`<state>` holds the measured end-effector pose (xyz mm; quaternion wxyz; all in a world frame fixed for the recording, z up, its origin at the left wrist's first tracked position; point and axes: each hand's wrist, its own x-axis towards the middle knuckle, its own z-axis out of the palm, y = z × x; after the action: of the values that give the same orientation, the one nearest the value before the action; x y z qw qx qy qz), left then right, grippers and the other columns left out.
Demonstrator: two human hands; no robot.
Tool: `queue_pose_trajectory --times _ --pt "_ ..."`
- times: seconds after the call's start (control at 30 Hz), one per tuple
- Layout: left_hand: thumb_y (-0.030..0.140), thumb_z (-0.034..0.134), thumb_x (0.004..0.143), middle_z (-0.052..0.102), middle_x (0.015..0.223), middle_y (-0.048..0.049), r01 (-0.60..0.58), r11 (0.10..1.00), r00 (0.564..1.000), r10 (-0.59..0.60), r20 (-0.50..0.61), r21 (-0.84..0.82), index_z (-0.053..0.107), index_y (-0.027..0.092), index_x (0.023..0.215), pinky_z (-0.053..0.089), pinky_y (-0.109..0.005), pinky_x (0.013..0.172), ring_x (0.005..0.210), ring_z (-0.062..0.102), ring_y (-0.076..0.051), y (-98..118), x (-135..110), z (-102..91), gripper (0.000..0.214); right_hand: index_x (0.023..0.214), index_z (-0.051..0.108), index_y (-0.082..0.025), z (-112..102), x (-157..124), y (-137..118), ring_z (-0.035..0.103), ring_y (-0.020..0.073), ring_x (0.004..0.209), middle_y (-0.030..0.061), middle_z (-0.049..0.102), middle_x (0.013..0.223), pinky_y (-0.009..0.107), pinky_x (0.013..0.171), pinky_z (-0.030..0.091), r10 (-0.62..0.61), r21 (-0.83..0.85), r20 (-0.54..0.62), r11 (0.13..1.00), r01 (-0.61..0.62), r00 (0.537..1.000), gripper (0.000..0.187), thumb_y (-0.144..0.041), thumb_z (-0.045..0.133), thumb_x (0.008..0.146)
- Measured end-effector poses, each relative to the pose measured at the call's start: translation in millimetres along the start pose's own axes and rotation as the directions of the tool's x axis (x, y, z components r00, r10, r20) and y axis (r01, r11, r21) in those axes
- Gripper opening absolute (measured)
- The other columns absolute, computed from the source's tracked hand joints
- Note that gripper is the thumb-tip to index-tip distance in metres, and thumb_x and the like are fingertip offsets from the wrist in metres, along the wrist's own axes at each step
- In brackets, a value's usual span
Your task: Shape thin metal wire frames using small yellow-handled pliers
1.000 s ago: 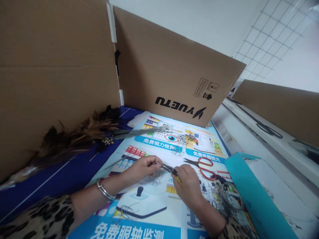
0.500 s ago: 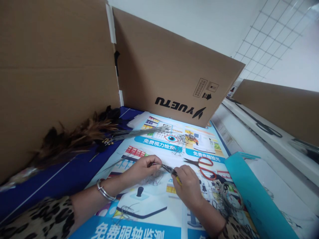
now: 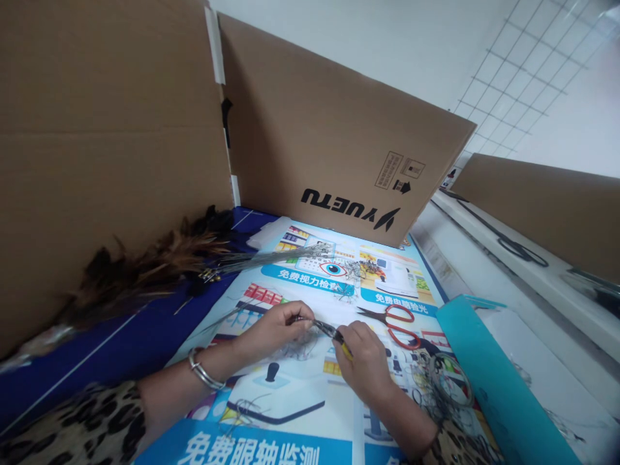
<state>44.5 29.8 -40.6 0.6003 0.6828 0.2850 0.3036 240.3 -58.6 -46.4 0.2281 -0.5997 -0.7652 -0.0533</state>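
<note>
Barely anything has moved in the head view: your right hand (image 3: 364, 361) stays closed around the pliers (image 3: 331, 331), their tips just beside your left hand (image 3: 278, 329), which pinches a small piece (image 3: 301, 318) — its kind unclear — above wire scraps (image 3: 299, 349). Your work seems held steady.

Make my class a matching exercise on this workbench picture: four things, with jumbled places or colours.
1. Scissors
2. Pliers
3. Bangle
4. Feathers

A. Around the left wrist
B. Brown and black, beside a cardboard panel
C. Held in the right hand
D. Red-handled, lying on the printed sheet

Right pairs: 1-D, 2-C, 3-A, 4-B.
</note>
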Motion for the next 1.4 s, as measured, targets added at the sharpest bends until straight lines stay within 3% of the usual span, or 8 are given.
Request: queue_pose_trajectory --times 1.03,1.4 --pt "0.021 0.05 0.078 0.05 0.065 0.0024 0.003 1.0 1.0 -0.003 0.011 -0.031 0.054 0.014 0.076 0.036 -0.021 0.056 0.059 0.045 -0.009 -3.2 0.0 -0.9 0.008 0.093 0.056 -0.019 -1.1 -0.5 -1.9 0.049 0.0175 0.081 0.0047 0.053 0.083 0.027 0.07 0.04 0.029 0.055 0.052 0.998 -0.031 0.998 0.015 -0.021 0.048 0.081" --pt "0.025 0.052 0.079 0.051 0.069 0.001 -0.025 1.0 0.993 0.024 -0.116 -0.009 0.054 0.014 0.078 0.038 -0.022 0.056 0.06 0.046 -0.009 -2.2 2.0 -1.2 0.011 0.095 0.054 -0.02 -2.3 3.4 0.5 0.05 0.0182 0.082 0.005 0.053 0.085 0.029 0.073 0.042 0.157 0.128 -0.013 0.98 -0.154 0.988 0.016 -0.025 0.047 0.082"
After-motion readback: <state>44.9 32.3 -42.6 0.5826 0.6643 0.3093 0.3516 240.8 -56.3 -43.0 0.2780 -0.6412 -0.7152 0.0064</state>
